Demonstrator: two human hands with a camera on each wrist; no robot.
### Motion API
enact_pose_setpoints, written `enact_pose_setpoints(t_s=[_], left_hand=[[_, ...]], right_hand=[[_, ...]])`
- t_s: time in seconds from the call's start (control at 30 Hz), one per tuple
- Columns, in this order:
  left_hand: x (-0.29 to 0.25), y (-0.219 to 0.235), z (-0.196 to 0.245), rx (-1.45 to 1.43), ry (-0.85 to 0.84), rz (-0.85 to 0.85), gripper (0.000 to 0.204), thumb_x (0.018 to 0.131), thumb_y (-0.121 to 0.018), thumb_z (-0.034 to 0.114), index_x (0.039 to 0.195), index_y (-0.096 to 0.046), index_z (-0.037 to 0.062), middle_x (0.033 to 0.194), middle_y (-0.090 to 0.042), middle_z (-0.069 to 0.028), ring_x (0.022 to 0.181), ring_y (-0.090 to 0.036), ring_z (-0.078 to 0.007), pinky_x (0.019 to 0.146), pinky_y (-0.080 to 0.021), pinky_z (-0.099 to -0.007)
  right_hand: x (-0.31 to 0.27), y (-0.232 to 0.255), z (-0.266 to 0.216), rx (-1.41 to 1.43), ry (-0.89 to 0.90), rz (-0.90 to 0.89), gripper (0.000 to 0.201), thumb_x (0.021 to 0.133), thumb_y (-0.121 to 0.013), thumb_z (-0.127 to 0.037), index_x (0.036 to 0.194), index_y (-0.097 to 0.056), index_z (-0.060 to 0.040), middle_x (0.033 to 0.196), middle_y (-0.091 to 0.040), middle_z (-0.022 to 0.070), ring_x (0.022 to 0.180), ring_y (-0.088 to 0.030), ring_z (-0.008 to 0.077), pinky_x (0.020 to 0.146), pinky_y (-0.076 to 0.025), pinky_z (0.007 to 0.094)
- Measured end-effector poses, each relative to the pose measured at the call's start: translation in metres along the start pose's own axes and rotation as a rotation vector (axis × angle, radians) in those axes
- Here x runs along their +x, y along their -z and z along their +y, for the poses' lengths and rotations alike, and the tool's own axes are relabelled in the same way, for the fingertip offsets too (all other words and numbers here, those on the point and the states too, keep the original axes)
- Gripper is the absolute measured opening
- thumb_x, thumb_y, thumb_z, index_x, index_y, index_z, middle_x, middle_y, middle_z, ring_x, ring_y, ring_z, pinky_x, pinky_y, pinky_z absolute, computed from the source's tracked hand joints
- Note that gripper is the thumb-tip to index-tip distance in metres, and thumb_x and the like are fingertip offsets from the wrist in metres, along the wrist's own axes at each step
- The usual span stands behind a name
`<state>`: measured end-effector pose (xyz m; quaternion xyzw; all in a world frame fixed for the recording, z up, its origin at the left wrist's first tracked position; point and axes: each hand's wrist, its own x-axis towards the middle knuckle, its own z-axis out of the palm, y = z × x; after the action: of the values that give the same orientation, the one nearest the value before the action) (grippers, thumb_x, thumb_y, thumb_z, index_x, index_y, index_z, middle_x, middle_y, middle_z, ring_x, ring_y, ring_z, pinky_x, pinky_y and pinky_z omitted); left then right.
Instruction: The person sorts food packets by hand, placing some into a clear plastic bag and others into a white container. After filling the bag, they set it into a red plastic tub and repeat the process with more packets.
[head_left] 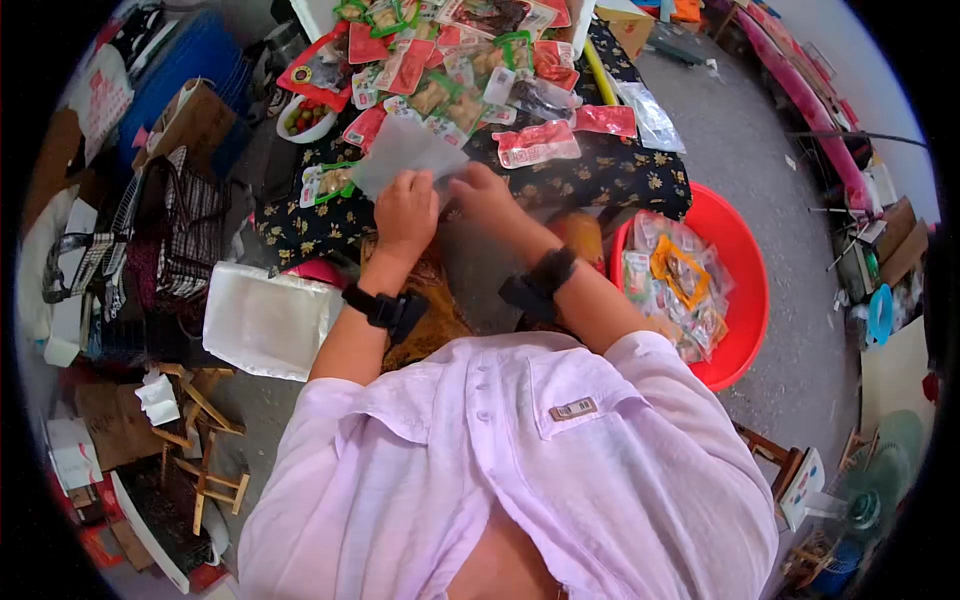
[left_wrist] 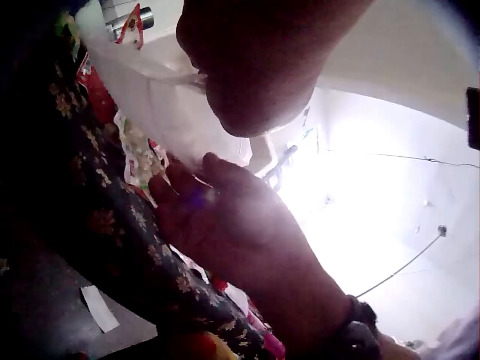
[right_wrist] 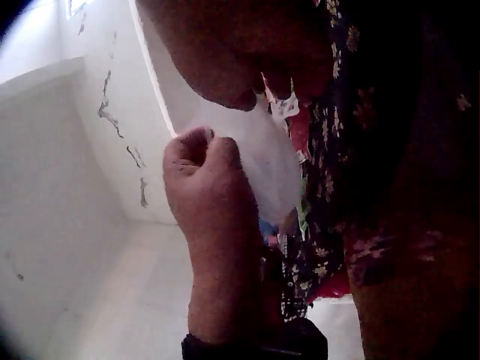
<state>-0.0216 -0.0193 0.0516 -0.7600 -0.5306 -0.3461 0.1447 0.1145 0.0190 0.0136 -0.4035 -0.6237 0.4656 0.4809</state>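
A translucent whitish plastic bag (head_left: 408,155) is held up over the near edge of the table. My left hand (head_left: 407,215) pinches its near edge between thumb and curled fingers, plainest in the right wrist view, where the left hand (right_wrist: 214,184) is lit. My right hand (head_left: 487,200) is blurred, with bent fingers at the bag's right edge. In the left wrist view, the right hand (left_wrist: 232,217) has its fingertips right at the bag's lower edge; I cannot tell whether they grip it. Beyond the bag lie snack packets, among them a green-edged packet (head_left: 462,108) and a red packet (head_left: 538,144).
The packets lie on a dark flowered tablecloth (head_left: 600,182). At its right stands a red tub (head_left: 745,300) with several packages in it. A white foam box (head_left: 265,320) sits at lower left, a white bowl of small fruits (head_left: 306,122) at the table's left.
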Motion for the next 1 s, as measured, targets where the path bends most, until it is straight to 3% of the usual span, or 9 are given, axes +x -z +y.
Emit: enact_pose_setpoints(t_s=[0.13,0.23,0.33,0.53,0.63,0.73,0.83,0.93,1.0], left_hand=[[-0.008,-0.034,-0.011,0.013,0.13,-0.106,0.012,0.07,-0.047,0.011,0.082,-0.047,0.0069,0.076,-0.048,-0.0125,0.066,-0.05,-0.0325,0.056,-0.04,-0.0416],[-0.01,-0.056,-0.011,-0.083,0.294,-0.263,0.021,0.073,-0.045,0.013,0.091,-0.048,0.0043,0.085,-0.05,-0.0151,0.078,-0.048,-0.0348,0.065,-0.039,-0.0423],[-0.012,-0.066,0.005,-0.2,0.43,-0.264,0.016,0.07,-0.045,0.013,0.084,-0.048,0.0055,0.087,-0.051,-0.0155,0.076,-0.05,-0.0348,0.062,-0.04,-0.0445],[-0.01,-0.068,0.005,-0.196,0.384,-0.435,0.026,0.07,-0.049,0.014,0.093,-0.048,0.003,0.089,-0.05,-0.017,0.082,-0.048,-0.0352,0.07,-0.039,-0.0416],[-0.01,-0.067,0.006,-0.237,0.365,-0.415,0.024,0.07,-0.048,0.013,0.092,-0.049,0.0029,0.088,-0.049,-0.0177,0.081,-0.047,-0.0357,0.069,-0.039,-0.0419],[-0.004,-0.06,0.008,-0.208,0.389,-0.511,0.022,0.069,-0.048,0.013,0.088,-0.049,0.0019,0.086,-0.048,-0.0184,0.08,-0.046,-0.0365,0.069,-0.039,-0.0424],[-0.005,-0.06,0.005,-0.224,0.42,-0.479,0.019,0.069,-0.048,0.014,0.083,-0.048,0.001,0.084,-0.047,-0.0188,0.077,-0.045,-0.0371,0.065,-0.037,-0.044],[0.001,-0.054,0.007,-0.25,0.449,-0.435,0.016,0.068,-0.046,0.014,0.075,-0.051,0.0001,0.083,-0.051,-0.0211,0.074,-0.048,-0.0391,0.065,-0.039,-0.046],[0.002,-0.062,0.005,-0.287,0.427,-0.428,0.016,0.069,-0.047,0.014,0.074,-0.048,-0.0002,0.081,-0.049,-0.0197,0.074,-0.046,-0.0376,0.061,-0.036,-0.0451]], right_hand=[[0.023,0.028,0.01,-0.634,0.17,0.175,0.039,0.066,-0.062,-0.029,0.093,-0.051,-0.0036,0.082,-0.054,0.013,0.076,-0.053,0.0238,0.069,-0.042,0.0353],[0.04,0.05,0.012,-1.034,0.211,0.288,0.044,0.061,-0.064,-0.032,0.094,-0.052,-0.0046,0.101,-0.049,0.0127,0.092,-0.048,0.0284,0.075,-0.038,0.0467],[0.046,0.057,0.009,-1.257,0.02,0.266,0.05,0.06,-0.063,-0.037,0.097,-0.052,-0.0053,0.111,-0.043,0.0128,0.1,-0.041,0.0302,0.073,-0.034,0.0552],[0.045,0.058,0.021,-1.37,-0.058,0.082,0.053,0.061,-0.059,-0.041,0.1,-0.05,-0.006,0.109,-0.045,0.0147,0.102,-0.04,0.0305,0.074,-0.032,0.0566],[0.039,0.058,0.021,-1.295,0.034,0.088,0.046,0.061,-0.059,-0.036,0.095,-0.053,-0.0057,0.104,-0.048,0.0159,0.099,-0.042,0.0307,0.071,-0.033,0.0566],[0.045,0.058,0.036,-1.284,0.048,0.097,0.035,0.064,-0.057,-0.028,0.09,-0.053,-0.0054,0.096,-0.051,0.0166,0.093,-0.047,0.0315,0.069,-0.038,0.0504],[0.046,0.06,0.034,-1.31,0.172,-0.006,0.026,0.067,-0.054,-0.022,0.087,-0.053,-0.005,0.089,-0.054,0.0157,0.087,-0.05,0.032,0.067,-0.041,0.0431],[0.029,0.07,-0.016,-1.14,-0.019,-0.193,0.025,0.069,-0.052,-0.021,0.088,-0.053,-0.0045,0.089,-0.055,0.0151,0.085,-0.051,0.0323,0.068,-0.043,0.037],[0.032,0.074,0.019,-1.125,0.069,-0.081,0.032,0.067,-0.056,-0.026,0.089,-0.053,-0.0039,0.092,-0.054,0.0136,0.089,-0.05,0.0314,0.071,-0.042,0.0395]])
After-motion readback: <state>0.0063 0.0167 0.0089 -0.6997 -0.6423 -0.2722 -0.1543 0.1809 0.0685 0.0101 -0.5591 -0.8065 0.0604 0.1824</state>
